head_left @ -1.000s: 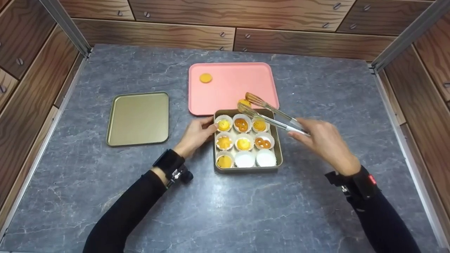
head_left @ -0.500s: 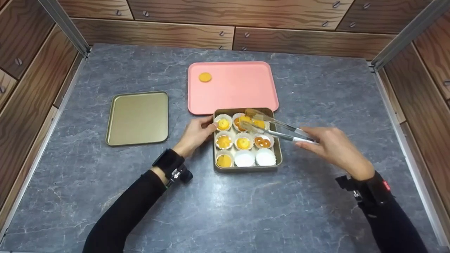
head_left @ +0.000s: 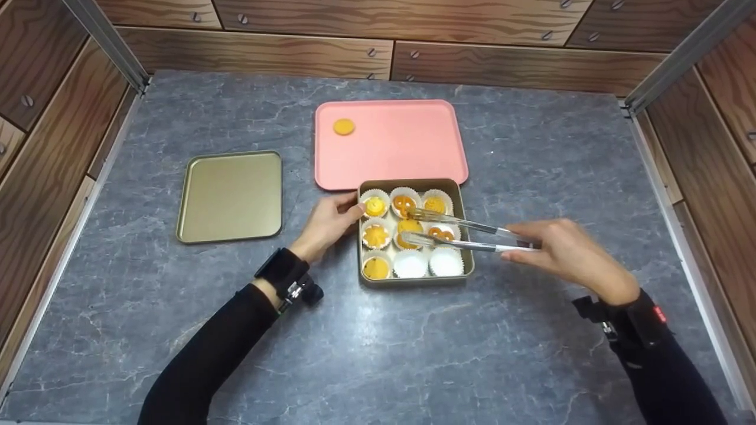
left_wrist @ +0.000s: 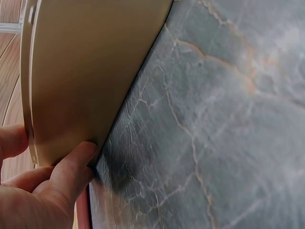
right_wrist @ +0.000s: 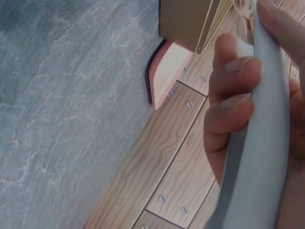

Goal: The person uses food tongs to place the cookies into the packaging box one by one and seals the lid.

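In the head view my right hand (head_left: 567, 254) grips metal tongs (head_left: 466, 221). Between the tong tips a round yellow cookie (head_left: 409, 226) hangs over the middle paper cup of a square gold tin (head_left: 468, 251). Seen from the right wrist, my fingers curl round the smooth grey tong handle (right_wrist: 264, 124). Several cups hold yellow or brown cookies; two white paper cups (head_left: 410, 264) in the front row hold none. My left hand (head_left: 331, 223) holds the tin's left side, thumb at the rim (left_wrist: 27, 86) and fingers against the outer wall (left_wrist: 90, 62).
Behind the tin lies a pink tray (head_left: 401, 136) with one round yellow cookie (head_left: 344, 127) near its back left corner. To the left, a gold lid (head_left: 230, 196) lies flat on the grey marbled table (head_left: 378, 366). Wood-patterned panels (head_left: 254, 53) enclose the table.
The tongs have carried the yellow cookie off the pink tray, over the tin's back row and to its middle cup. My right hand moved right and nearer. My left hand stayed on the tin.
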`<state>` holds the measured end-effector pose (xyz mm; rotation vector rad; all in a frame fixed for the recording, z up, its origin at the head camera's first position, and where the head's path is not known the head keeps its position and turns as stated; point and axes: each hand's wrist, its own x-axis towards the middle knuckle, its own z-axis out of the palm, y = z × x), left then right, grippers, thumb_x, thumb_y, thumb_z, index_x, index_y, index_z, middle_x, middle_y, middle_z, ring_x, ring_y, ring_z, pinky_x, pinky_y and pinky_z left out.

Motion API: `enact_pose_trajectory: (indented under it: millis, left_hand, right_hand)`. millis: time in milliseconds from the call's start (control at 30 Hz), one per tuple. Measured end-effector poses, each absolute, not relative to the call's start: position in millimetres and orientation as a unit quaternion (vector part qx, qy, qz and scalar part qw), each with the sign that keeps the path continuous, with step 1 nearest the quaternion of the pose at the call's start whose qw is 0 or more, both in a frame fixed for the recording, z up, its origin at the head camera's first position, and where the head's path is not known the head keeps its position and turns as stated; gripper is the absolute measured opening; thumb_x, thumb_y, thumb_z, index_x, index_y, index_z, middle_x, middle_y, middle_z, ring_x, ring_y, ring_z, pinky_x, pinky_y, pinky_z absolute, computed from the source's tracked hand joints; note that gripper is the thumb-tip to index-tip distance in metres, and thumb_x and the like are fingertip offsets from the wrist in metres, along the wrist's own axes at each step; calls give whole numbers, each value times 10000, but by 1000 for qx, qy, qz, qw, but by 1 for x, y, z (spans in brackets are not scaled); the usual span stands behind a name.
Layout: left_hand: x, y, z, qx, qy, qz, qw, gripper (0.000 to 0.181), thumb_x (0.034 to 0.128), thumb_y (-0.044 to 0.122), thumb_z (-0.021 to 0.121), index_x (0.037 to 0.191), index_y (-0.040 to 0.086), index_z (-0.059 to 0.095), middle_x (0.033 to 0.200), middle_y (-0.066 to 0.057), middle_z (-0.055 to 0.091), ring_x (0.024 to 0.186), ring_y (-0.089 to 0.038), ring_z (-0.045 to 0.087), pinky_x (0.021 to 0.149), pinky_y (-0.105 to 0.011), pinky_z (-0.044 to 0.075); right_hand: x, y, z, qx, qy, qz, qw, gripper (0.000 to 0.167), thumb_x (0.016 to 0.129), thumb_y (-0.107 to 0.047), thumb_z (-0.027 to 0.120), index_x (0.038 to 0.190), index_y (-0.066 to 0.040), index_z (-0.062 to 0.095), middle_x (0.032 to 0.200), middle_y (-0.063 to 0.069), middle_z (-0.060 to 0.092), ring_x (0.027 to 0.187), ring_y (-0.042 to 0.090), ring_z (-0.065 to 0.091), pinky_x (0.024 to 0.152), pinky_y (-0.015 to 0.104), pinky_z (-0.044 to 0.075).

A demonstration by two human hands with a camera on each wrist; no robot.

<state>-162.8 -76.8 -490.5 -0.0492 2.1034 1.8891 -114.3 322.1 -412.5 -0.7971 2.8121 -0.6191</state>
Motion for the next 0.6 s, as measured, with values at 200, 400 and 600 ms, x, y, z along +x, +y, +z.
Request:
enact_pose_trajectory:
  millis: [200, 400, 600]
  left_hand:
    - [-164, -77, -491, -22, 729, 664, 164, 519, 1017, 103, 636, 1499, -11, 484, 1477, -183, 567, 1227, -240, 640, 1012, -290, 545]
    - [-164, -77, -491, -28, 721, 673, 166, 529, 1017, 102, 638, 1501, -31, 472, 1467, -192, 573, 1217, -245, 645, 994, -284, 554]
    - [-163, -77, -490, -31, 721, 672, 167, 537, 1018, 111, 640, 1505, -33, 464, 1462, -191, 578, 1217, -243, 644, 993, -277, 553]
  right_hand:
    - [-112, 326, -412, -272, 933, -216, 99, 494, 894, -366, 819, 1287, -79, 733, 957, 12, 761, 531, 18, 451, 457, 239, 427]
    - [-108, 330, -409, -293, 922, -224, 115, 492, 869, -340, 846, 1287, -103, 738, 1129, 80, 772, 579, 14, 503, 501, 228, 484]
    - [-108, 329, -408, -321, 917, -211, 109, 442, 864, -346, 849, 1246, -139, 766, 1100, 41, 782, 627, 12, 525, 518, 211, 480]
